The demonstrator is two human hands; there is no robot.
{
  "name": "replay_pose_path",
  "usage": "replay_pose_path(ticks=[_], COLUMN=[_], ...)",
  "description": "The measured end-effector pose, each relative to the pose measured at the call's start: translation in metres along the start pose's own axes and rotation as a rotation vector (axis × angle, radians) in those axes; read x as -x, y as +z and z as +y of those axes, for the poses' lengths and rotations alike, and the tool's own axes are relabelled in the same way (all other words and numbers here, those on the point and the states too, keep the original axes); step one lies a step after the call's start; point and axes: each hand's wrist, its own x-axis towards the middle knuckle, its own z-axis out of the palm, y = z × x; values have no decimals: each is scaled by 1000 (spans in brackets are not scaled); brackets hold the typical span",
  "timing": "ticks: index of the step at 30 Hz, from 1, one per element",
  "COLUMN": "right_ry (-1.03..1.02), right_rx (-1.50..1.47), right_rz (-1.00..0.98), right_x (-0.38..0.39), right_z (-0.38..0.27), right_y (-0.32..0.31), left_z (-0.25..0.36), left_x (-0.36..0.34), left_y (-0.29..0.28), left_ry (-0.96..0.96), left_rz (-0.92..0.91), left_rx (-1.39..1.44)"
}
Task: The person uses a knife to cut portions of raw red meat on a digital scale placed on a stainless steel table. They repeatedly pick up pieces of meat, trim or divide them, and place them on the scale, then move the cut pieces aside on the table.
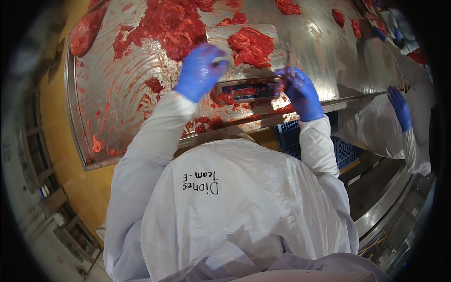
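My left hand [198, 71], in a blue glove, is curled beside the lower left of a steel scale platform [217, 35]; what is between its fingers is blurred. A lump of red raw meat [250, 46] lies on that platform, above the scale's display panel [246, 91], which is smeared with red bits. My right hand [303, 94], also gloved, grips a knife [289, 58] with its blade pointing away from me, at the right of the panel; red smears or bits show at its fingers. A large meat pile [164, 26] is beyond my left hand.
The steel table [84, 117] carries scattered scraps [154, 84] and a long meat piece [84, 35] at far left. At right, a co-worker's gloved hand [399, 105] is by the table edge, with another person beyond. Blue plastic crates [289, 138] sit below the table.
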Motion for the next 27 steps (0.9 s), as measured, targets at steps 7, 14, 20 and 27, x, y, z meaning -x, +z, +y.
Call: replay_pose_path(ticks=[7, 14, 20, 27], right_ry=[304, 391, 478, 335], right_rx=[240, 127, 192, 64], right_rz=[72, -139, -58, -169], right_x=[-6, 6, -23, 5], right_z=[50, 53, 44, 19], right_y=[-7, -12, 2, -18], left_z=[17, 4, -3, 9], left_x=[-9, 8, 11, 1], left_y=[46, 34, 27, 26], left_ry=[38, -47, -5, 3], left_rz=[-249, -222, -279, -61], left_rx=[-215, -131, -95, -82])
